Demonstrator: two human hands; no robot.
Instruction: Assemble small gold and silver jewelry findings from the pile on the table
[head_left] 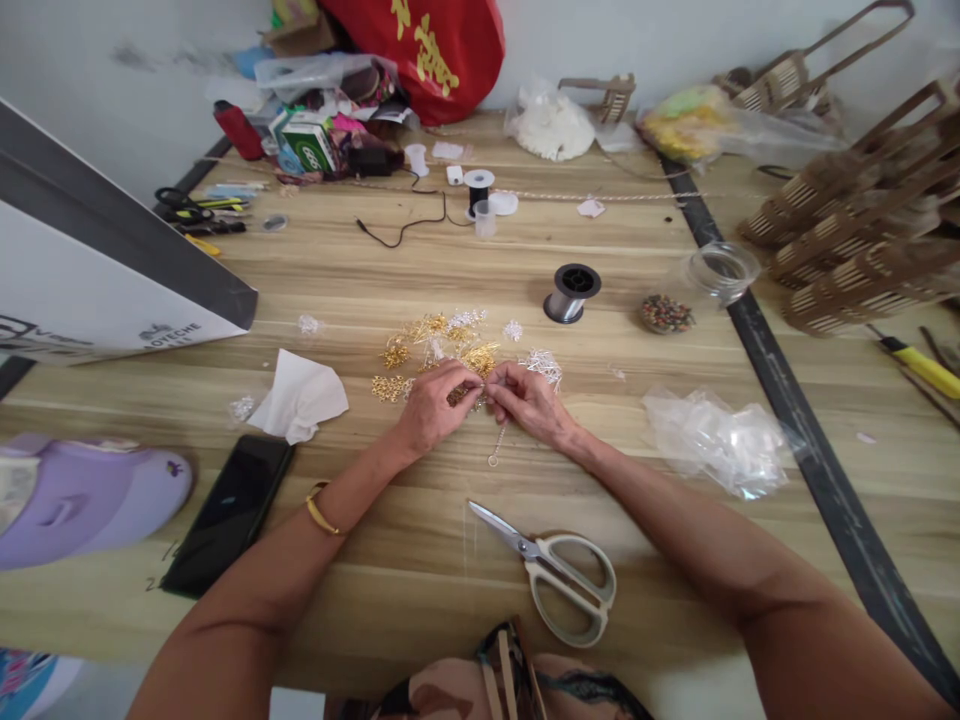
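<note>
1. Chain (499,440), thin and pale with a small ring at its lower end, hangs from the right hand (529,403) near the middle of the table (420,560); its upper end is hidden by the fingers.
2. The right hand's thumb and forefinger are clamped on that chain, the other fingers curled.
3. The left hand (437,408) meets it almost tip to tip, thumb and forefinger together; anything between them is too small to make out. A gold bracelet (320,511) circles the left wrist.
4. Just beyond both hands lie loose gold-coloured pieces (480,357), with silver pins (541,366) beside the right hand.
5. Scissors (529,549) lie nearer the body, blades together, tip towards the left hand.
6. Farther off, a wire spool (572,296) stands upright; to its right, dark mixed beads (667,314) are heaped near a clear jar (724,272).
7. On the left, crumpled white paper (301,393) touches or overlaps a dark phone (234,512); clear plastic bags (718,440) lie beyond the right forearm.
</note>
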